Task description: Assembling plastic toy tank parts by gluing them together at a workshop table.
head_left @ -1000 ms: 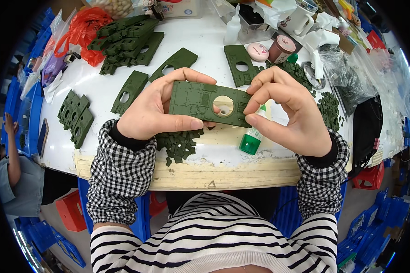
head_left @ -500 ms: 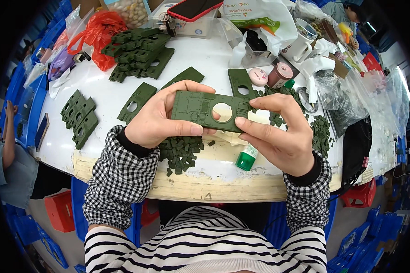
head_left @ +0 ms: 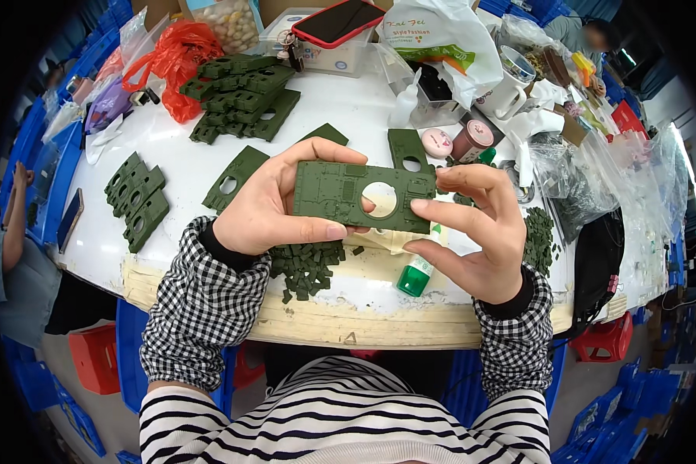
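Observation:
A dark green plastic model tank hull (head_left: 329, 203) with a round hole is held up over the table's front part, its detailed face toward me. My left hand (head_left: 259, 197) grips its left end, thumb across the lower front edge and fingers behind; a fingertip shows through the hole. At the hull's right end, my right hand (head_left: 479, 232) has its fingers spread. The index fingertip touches the hull's face, another finger is by the upper corner, and the thumb stands apart below. Under the hands lie a small green-capped bottle (head_left: 416, 278) and a pile of small green pieces (head_left: 305, 271).
Stacked green hulls (head_left: 243, 93) lie at the back left, several smaller ones (head_left: 138, 201) further left. More small pieces (head_left: 540, 240) are piled at the right. A red-cased phone (head_left: 338, 22) rests on a plastic box; a white mug (head_left: 504, 94) and plastic bags (head_left: 568, 166) crowd the back right.
The right thumb has dropped away from the hull's lower edge and those fingers have spread slightly. The hull has shifted a little right and down at that end; the left grip stays.

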Tool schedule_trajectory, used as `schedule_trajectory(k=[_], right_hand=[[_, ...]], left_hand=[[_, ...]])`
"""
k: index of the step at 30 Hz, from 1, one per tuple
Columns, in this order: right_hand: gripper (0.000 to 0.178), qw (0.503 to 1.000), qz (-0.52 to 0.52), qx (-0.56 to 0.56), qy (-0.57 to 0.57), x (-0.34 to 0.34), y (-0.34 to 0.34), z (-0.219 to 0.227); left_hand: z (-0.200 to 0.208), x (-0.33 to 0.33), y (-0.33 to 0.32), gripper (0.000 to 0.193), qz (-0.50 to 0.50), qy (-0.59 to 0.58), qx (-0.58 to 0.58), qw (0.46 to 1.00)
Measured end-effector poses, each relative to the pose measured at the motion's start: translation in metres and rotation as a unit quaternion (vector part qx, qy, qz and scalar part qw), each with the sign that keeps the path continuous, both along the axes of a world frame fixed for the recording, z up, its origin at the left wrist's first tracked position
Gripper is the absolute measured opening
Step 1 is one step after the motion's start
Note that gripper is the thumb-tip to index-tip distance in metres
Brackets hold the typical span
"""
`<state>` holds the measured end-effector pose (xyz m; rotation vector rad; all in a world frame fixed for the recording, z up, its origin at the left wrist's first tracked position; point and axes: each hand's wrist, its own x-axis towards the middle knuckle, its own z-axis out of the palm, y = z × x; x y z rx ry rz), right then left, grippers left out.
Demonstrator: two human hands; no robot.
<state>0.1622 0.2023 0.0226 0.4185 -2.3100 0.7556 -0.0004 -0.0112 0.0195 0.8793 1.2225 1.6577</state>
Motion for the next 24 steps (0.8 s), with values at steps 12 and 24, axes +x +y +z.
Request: schedule_trajectory(k=[12, 24], right_hand=[[0.047, 0.999, 0.002, -0.027, 0.025, 0.000, -0.004, -0.005], [0.078, 0.991, 0.028, -0.118, -0.049, -0.001, 0.005, -0.003]], left_hand=[[0.000, 0.000, 0.000, 0.069, 0.004, 0.025, -0.007, 1.000], [-0.010, 0.001, 0.003, 0.066, 0.011, 0.158, 0.032, 0.987]])
